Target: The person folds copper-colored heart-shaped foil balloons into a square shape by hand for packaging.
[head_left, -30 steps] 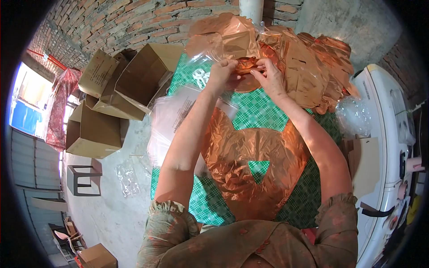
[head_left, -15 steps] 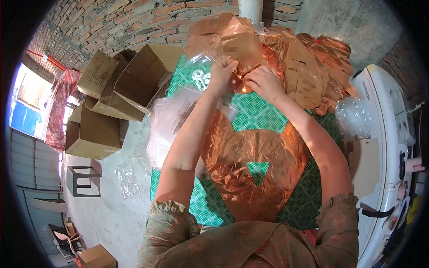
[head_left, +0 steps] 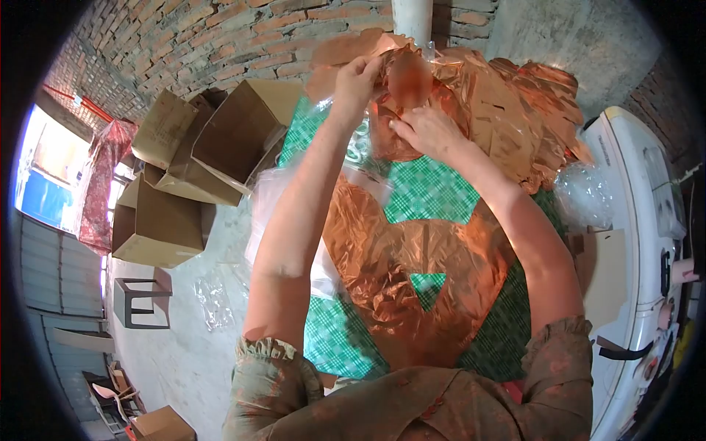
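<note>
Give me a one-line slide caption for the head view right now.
Left hand and right hand handling shiny copper-coloured foil near the far end of a green checked tablecloth.

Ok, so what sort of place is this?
Probably a small home workshop or packing room, though that's a guess: there's a bare brick wall, open cartons on the floor, and a table spread with copper-coloured foil.

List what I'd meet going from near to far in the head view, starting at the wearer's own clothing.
Ruffle-sleeved patterned top, flat A-shaped copper-coloured foil, right hand, left hand, white pipe.
</note>
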Demonstrator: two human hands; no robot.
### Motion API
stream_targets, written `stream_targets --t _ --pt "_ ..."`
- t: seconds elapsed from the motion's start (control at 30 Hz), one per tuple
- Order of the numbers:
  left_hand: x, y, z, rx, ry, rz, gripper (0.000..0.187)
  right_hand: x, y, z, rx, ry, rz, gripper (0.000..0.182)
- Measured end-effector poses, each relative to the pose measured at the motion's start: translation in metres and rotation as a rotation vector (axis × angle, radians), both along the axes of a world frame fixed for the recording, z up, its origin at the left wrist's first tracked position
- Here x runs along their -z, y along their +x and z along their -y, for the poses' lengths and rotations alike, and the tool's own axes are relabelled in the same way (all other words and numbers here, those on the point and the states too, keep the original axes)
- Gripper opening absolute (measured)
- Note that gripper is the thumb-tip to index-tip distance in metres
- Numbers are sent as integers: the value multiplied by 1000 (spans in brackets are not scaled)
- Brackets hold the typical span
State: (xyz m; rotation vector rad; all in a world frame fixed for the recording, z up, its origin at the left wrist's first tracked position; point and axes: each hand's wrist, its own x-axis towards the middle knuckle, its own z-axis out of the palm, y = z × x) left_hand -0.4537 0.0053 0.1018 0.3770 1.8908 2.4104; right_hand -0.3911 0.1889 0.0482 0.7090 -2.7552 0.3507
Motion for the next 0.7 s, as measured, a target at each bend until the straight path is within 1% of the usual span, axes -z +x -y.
stream_targets --t 0.03,0.07,0.13,0.17,0.27,0.3,0.37,0.4,0.5,0.53,0.57,0.63,0.67,0.7 --pt "-2 -4 0 -1 -21 -30 28 1 -9 0 25 -47 -35 42" --pt "-5 -8 -1 -3 -42 -61 28 16 -27 -4 -78 108 -150 40" --pt "-11 -11 -3 0 -60 -79 28 21 -46 7 77 167 -74 42" --pt "-14 -9 -3 5 -56 -67 28 23 -52 13 154 194 -34 47" --pt "-23 -4 -4 26 -70 -88 29 34 -65 26 158 143 -124 63" --pt "-24 -6 -3 34 -79 -105 29 34 -71 30 185 183 -129 67" --pt "-28 -14 -1 39 -108 -213 29 35 -83 36 237 263 -137 76" --pt "-28 -18 1 40 -121 -264 29 39 -88 38 253 289 -156 78" --pt "-74 6 13 34 7 -322 31 23 -91 48 344 290 102 75" --pt "-94 11 22 -23 -68 -363 31 32 -101 45 331 247 64 77" --pt "-114 15 32 -80 -142 -403 31 27 -99 47 344 237 111 77" --pt "-151 22 49 -176 -76 -482 28 6 -90 51 365 217 206 78" --pt "-174 39 54 -117 -61 -618 28 7 -94 51 347 219 198 80" --pt "-195 61 57 -56 -46 -755 29 20 -107 50 361 218 165 80"
